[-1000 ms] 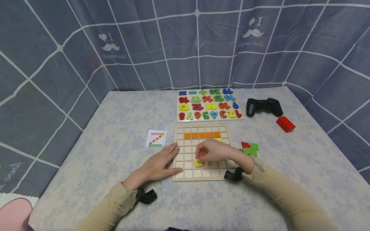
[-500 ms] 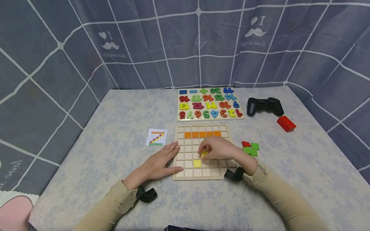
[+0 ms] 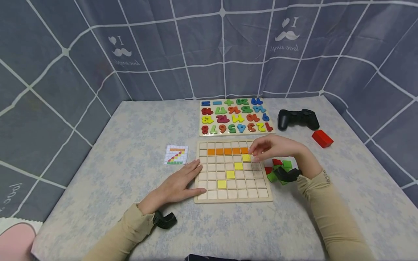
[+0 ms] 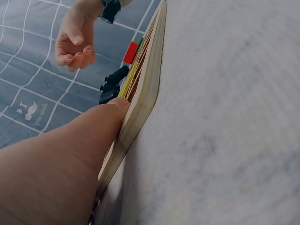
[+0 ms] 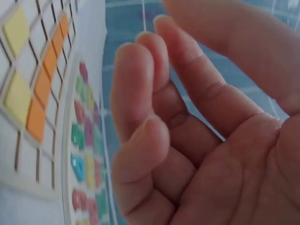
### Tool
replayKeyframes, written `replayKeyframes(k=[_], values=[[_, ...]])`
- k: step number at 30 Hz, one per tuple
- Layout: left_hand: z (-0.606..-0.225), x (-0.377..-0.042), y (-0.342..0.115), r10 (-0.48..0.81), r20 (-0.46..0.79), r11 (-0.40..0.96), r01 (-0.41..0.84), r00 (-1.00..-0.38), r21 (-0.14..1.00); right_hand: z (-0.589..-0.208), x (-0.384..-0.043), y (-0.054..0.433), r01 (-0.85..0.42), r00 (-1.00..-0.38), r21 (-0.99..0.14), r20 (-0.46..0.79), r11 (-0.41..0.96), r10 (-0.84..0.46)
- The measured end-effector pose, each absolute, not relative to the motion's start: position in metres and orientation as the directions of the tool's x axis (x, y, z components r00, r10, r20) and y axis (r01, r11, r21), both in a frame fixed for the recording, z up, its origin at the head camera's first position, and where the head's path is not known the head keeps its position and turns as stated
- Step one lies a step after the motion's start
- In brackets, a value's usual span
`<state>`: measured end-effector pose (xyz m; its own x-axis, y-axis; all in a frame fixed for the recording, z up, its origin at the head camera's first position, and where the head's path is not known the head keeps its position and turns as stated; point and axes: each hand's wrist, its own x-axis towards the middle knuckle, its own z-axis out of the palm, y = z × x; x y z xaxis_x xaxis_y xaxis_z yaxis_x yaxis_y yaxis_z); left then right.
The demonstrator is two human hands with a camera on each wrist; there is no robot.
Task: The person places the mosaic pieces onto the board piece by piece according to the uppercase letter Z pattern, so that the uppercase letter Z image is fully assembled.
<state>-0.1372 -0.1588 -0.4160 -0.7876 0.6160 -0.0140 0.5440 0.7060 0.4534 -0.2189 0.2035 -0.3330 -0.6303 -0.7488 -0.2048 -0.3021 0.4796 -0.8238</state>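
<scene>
A wooden grid board (image 3: 234,200) lies flat, with a row of orange square tiles (image 3: 228,151) near its far side. Several yellow tiles (image 3: 230,174) run diagonally below that row. My left hand (image 3: 177,186) rests at the board's left edge, fingers spread and straight; its thumb (image 4: 112,115) touches the rim in the left wrist view. Over the board's right side hovers my right hand (image 3: 277,148), its fingers loosely bent. The right wrist view shows nothing between those fingers (image 5: 133,89). Green tiles (image 3: 287,164) and red tiles (image 3: 277,161) lie right of the board, partly hidden by the right wrist.
A pattern card (image 3: 176,154) lies left of the board. Behind it is a number puzzle (image 3: 236,117). A black game controller (image 3: 298,120) and a red block (image 3: 322,139) sit at the back right. A tiled-pattern curtain (image 3: 205,47) surrounds the table.
My right hand has let go of the yellow tiles, which now form a full diagonal in the grid, and has moved up and to the right. The left hand has stayed in place.
</scene>
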Motion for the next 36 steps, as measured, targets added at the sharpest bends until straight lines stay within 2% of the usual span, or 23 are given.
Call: replayKeyframes(k=[10,18,25,36], values=[[-0.416,-0.136,-0.158,0.619,0.014,0.697,0.558,-0.785,0.45,-0.345,-0.236,0.24,-0.177,-0.618,-0.863,-0.277,0.474,-0.736],[-0.416,-0.136,-0.158,0.614,-0.004,0.709,0.549,-0.789,0.443,-0.358,-0.245,0.257,-0.068,-0.669,-0.823,-0.382,0.563,-0.638],[-0.415,-0.135,-0.158,0.618,0.003,0.704,0.555,-0.786,0.442,-0.367,-0.249,0.269,-0.034,-0.688,-0.806,-0.41,0.591,-0.599],[-0.419,-0.136,-0.157,0.614,0.007,0.708,0.555,-0.789,0.436,-0.38,-0.252,0.282,0.046,-0.651,-0.835,-0.442,0.549,-0.617]])
